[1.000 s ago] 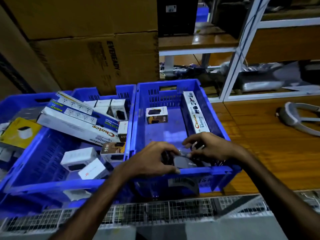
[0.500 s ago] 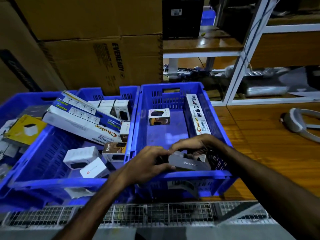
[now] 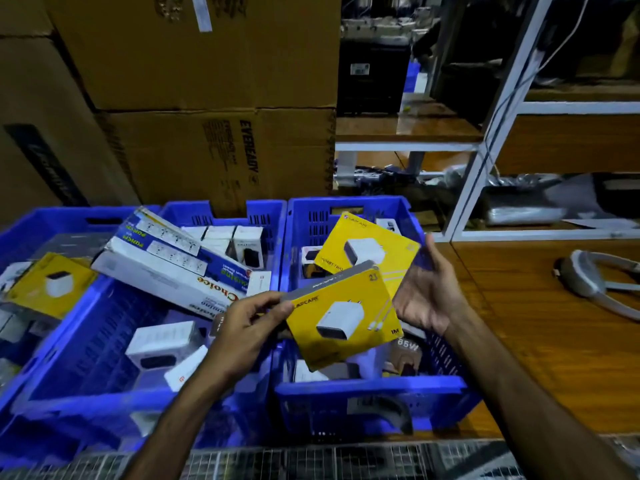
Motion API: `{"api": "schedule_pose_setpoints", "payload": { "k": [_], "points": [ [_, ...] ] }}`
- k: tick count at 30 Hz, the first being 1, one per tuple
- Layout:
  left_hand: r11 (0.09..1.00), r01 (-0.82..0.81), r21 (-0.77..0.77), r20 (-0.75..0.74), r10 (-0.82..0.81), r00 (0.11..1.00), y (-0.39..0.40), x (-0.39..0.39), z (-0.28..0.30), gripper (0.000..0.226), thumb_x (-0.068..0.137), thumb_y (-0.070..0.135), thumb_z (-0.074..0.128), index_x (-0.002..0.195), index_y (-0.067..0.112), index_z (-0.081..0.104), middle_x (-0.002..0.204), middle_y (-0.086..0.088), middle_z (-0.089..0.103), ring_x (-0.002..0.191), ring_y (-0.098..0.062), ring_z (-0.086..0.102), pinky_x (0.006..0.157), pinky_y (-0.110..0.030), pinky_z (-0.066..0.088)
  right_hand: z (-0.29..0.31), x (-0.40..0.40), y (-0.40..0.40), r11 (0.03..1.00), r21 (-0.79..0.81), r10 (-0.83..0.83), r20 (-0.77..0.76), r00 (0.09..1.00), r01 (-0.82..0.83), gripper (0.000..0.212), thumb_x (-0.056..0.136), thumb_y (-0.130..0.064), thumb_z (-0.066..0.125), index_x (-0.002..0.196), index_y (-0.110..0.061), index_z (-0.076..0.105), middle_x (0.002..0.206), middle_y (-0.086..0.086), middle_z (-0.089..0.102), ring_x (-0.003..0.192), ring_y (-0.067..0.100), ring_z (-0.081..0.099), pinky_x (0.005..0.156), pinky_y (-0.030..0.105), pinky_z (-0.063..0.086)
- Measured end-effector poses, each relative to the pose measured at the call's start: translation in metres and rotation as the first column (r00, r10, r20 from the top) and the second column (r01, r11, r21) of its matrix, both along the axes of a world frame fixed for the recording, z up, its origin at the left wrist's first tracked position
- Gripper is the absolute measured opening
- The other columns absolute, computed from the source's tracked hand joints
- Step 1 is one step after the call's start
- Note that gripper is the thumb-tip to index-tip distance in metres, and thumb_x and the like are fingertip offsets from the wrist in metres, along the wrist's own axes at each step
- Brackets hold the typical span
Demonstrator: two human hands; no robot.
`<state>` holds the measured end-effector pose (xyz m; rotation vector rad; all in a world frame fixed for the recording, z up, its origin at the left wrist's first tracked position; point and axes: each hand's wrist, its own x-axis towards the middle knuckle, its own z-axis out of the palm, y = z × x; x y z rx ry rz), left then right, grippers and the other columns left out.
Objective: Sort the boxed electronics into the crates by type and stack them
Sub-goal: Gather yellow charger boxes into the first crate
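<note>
Wooden table point(image 3: 540, 341): crates point(image 3: 367, 386), perhaps chargers point(image 3: 343, 317).

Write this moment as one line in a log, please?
left hand: holds near yellow charger box | right hand: holds far yellow charger box | both above right blue crate | not yet placed

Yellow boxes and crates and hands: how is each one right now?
Near yellow box: lifted, tilted, pinched by the left hand.
Far yellow box: lifted, held by the right hand.
Right crate: a few boxes inside.
Middle crate: jumbled boxes.
Long white box: lying slanted.
</note>
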<state>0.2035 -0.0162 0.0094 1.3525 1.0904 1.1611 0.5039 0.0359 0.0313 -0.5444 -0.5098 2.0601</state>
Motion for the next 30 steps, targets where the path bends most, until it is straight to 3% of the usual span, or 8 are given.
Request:
{"api": "schedule_pose_setpoints", "payload": {
  "k": [2, 5, 9, 11, 16, 22, 25, 30],
  "points": [
    [0.999, -0.02, -0.046, 0.069, 0.024, 0.997, -0.003, -0.008, 0.0, 0.03, 0.09, 0.026, 0.065, 0.109, 0.008, 0.077, 0.105, -0.013, 0.079, 0.095, -0.028, 0.076, 0.083, -0.042, 0.064, -0.003, -0.014, -0.002, 0.999, 0.002, -0.044, -0.014, 0.999, 0.044, 0.092, 0.095, -0.08, 0.037, 0.149, -0.007, 0.053, 0.153, 0.023, 0.051, 0.135, 0.043, 0.056, 0.105, 0.061, 0.049],
    [0.997, -0.042, -0.063, 0.152, 0.051, 0.987, -0.007, -0.023, 0.002, 0.041, 0.087, 0.04, 0.073, 0.109, 0.006, 0.078, 0.11, -0.022, 0.077, 0.103, -0.037, 0.074, 0.085, -0.048, 0.064, 0.002, -0.04, 0.0, 0.99, 0.025, -0.143, 0.194, 0.97, 0.141, 0.061, 0.104, -0.049, 0.049, 0.149, -0.008, 0.053, 0.146, 0.022, 0.058, 0.134, 0.041, 0.058, 0.109, 0.061, 0.047],
    [0.984, -0.124, -0.128, 0.268, 0.154, 0.951, -0.019, -0.052, 0.006, 0.042, 0.09, 0.032, 0.067, 0.112, -0.004, 0.072, 0.109, -0.029, 0.074, 0.096, -0.036, 0.075, 0.08, -0.043, 0.065, 0.009, -0.065, 0.007, 0.967, 0.079, -0.253, 0.414, 0.874, 0.242, 0.048, 0.101, -0.031, 0.059, 0.143, -0.007, 0.059, 0.117, 0.014, 0.076, 0.092, 0.025, 0.077, 0.076, 0.043, 0.066],
    [0.965, -0.172, -0.197, 0.304, 0.227, 0.925, -0.027, -0.069, 0.008, 0.041, 0.093, 0.025, 0.06, 0.117, -0.008, 0.068, 0.109, -0.029, 0.075, 0.096, -0.042, 0.075, 0.08, -0.046, 0.065, 0.011, -0.08, 0.009, 0.966, 0.08, -0.255, 0.426, 0.868, 0.245, 0.043, 0.103, -0.03, 0.056, 0.139, -0.007, 0.061, 0.114, 0.014, 0.077, 0.089, 0.027, 0.078, 0.078, 0.049, 0.065],
    [0.885, -0.378, -0.273, 0.383, 0.46, 0.801, -0.051, -0.113, 0.018, 0.031, 0.096, 0.024, 0.06, 0.102, -0.004, 0.07, 0.08, -0.016, 0.073, 0.062, -0.023, 0.075, 0.065, -0.034, 0.066, 0.023, -0.133, 0.016, 0.962, 0.08, -0.268, 0.453, 0.85, 0.26, 0.032, 0.101, -0.031, 0.054, 0.124, -0.013, 0.066, 0.102, 0.011, 0.078, 0.08, 0.026, 0.076, 0.069, 0.048, 0.063],
    [0.696, -0.68, -0.231, 0.353, 0.712, 0.608, -0.093, -0.199, 0.027, 0.021, 0.101, 0.02, 0.058, 0.089, 0.007, 0.069, 0.061, -0.002, 0.071, 0.049, -0.013, 0.067, 0.055, -0.029, 0.063, 0.043, -0.237, 0.005, 0.943, 0.329, -0.272, 0.672, 0.689, 0.051, 0.012, 0.092, -0.03, 0.071, 0.096, -0.02, 0.067, 0.076, 0.004, 0.066, 0.061, 0.018, 0.067, 0.054, 0.029, 0.055],
    [0.6, -0.781, -0.17, 0.322, 0.783, 0.532, -0.113, -0.246, 0.033, 0.018, 0.1, 0.02, 0.061, 0.088, 0.008, 0.07, 0.065, -0.001, 0.073, 0.055, -0.014, 0.071, 0.057, -0.03, 0.064, 0.052, -0.296, -0.004, 0.879, 0.473, -0.336, 0.698, 0.633, -0.055, 0.032, 0.089, -0.027, 0.078, 0.078, -0.021, 0.049, 0.07, 0.008, 0.055, 0.06, 0.022, 0.056, 0.053, 0.03, 0.046],
    [0.459, -0.883, -0.096, 0.216, 0.876, 0.432, -0.125, -0.323, 0.039, 0.029, 0.096, 0.025, 0.071, 0.086, -0.002, 0.064, 0.079, -0.016, 0.066, 0.075, -0.03, 0.068, 0.066, -0.037, 0.066, 0.057, -0.39, 0.0, 0.756, 0.588, -0.472, 0.793, 0.385, -0.286, 0.054, 0.068, -0.065, 0.071, 0.111, -0.038, 0.056, 0.1, 0.003, 0.075, 0.088, 0.029, 0.071, 0.078, 0.048, 0.06]
  ]
}}
